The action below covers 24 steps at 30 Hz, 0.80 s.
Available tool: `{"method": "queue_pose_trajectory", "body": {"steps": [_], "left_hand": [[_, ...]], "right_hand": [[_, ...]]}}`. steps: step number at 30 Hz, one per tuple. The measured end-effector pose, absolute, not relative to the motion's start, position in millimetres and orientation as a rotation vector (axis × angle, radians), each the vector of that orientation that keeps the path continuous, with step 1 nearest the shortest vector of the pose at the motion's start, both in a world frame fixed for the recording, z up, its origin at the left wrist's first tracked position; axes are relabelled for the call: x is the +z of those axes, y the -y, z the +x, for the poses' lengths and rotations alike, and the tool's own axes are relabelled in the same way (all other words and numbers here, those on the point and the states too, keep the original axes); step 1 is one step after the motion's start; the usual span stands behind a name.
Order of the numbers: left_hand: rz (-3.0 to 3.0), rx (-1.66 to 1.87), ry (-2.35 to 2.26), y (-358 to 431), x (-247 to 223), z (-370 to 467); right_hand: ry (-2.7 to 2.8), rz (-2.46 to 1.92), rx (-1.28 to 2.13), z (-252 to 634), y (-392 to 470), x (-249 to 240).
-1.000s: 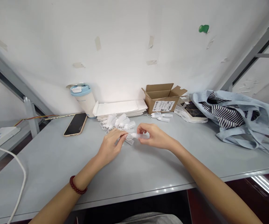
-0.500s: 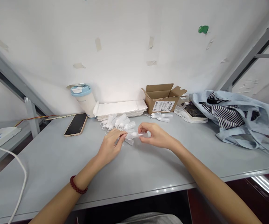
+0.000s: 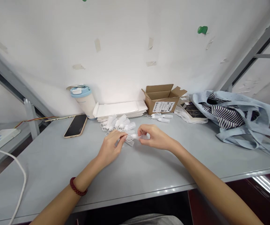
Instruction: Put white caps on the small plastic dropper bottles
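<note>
A small translucent squeeze bottle [image 3: 134,136] lies level between my hands, with a white collar and a thin loop at its left end. My right hand [image 3: 154,137] is closed round the body of this bottle, thumb below and fingers above. At the bottle's left end, my left hand [image 3: 112,145] pinches with thumb and forefinger; what sits between the fingertips is too small to make out. Just behind the hands lies a pile of similar bottles [image 3: 120,122] with white looped caps, and one more bottle [image 3: 129,142] lies beneath the held one.
Behind the pile rests a stack of white envelopes [image 3: 118,109]. An open cardboard box [image 3: 160,101] stands near several bottles [image 3: 163,120]. A phone [image 3: 76,125] and a lidded cup [image 3: 85,100] are at left. A blue cloth bag [image 3: 233,115] lies at right on the grey table [image 3: 149,175].
The hands keep nearly the same place, still on the bottle. My right fingers have shifted slightly left along it, and the thin tip visible at the left fingertips before is now less distinct.
</note>
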<state>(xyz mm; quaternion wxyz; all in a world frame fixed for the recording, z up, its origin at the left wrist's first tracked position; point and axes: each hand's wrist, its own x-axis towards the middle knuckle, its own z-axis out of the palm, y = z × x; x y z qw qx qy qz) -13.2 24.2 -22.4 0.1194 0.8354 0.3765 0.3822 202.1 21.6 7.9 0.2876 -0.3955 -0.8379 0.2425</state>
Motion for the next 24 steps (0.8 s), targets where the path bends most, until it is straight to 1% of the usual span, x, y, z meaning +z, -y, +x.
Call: {"method": "queue_pose_trajectory", "body": {"steps": [24], "left_hand": [[2.425, 1.13, -1.054, -25.5, -22.8, -13.6]], "right_hand": [[2.26, -0.999, 0.664, 201.6, -19.7, 8.4]]}}
